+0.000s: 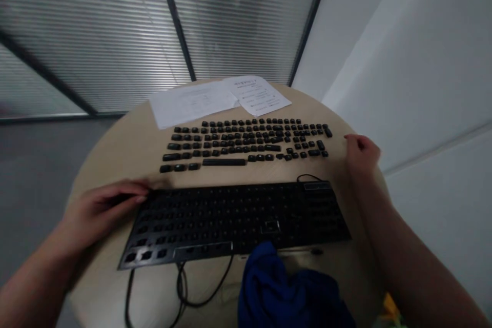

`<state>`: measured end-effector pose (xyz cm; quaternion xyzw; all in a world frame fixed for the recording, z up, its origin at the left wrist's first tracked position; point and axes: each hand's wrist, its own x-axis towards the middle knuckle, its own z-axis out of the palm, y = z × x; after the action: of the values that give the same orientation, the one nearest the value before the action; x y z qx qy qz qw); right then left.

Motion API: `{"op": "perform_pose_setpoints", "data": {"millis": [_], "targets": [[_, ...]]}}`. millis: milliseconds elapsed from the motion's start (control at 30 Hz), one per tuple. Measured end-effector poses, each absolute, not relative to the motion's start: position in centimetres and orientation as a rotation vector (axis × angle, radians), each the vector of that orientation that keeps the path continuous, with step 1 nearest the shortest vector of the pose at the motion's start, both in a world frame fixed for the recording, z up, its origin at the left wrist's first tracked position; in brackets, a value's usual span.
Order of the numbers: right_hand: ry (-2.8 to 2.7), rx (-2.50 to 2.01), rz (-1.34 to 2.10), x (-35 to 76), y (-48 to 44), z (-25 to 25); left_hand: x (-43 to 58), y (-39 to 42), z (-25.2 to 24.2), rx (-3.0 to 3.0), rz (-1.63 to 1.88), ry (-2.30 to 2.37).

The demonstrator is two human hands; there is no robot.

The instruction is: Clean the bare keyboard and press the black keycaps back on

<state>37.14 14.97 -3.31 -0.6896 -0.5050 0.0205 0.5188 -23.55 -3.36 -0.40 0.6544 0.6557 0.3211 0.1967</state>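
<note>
On the counter [123, 148], the left hand [99, 209] meets the black keyboard [215, 215] at its far-left corner, fingers too dim to judge; the right hand [362, 155] curls closed near loose keycaps [224, 162]. Blue cloth [284, 292] overlaps the near edge; papers [196, 102] bear illegible writing.

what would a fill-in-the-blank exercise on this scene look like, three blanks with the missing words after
1. The hand at the keyboard's corner is the person's ____ hand.
2. Keycaps lie in rows between the keyboard and the sheets of ____.
3. The crumpled cloth on the near side of the keyboard is coloured ____.

Missing words: left; paper; blue.
</note>
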Motion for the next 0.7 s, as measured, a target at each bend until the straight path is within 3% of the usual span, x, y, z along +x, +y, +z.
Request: {"op": "perform_pose_setpoints", "data": {"millis": [300,700], "targets": [[-1.217,-1.724,-0.066,37.8,15.6,-4.9,-21.9,-3.6,0.5,1.658,1.017,1.542],[-1.238,-1.736,-0.071,37.4,15.6,-4.6,-21.9,-4.0,1.0,1.815,0.976,1.550]]}}
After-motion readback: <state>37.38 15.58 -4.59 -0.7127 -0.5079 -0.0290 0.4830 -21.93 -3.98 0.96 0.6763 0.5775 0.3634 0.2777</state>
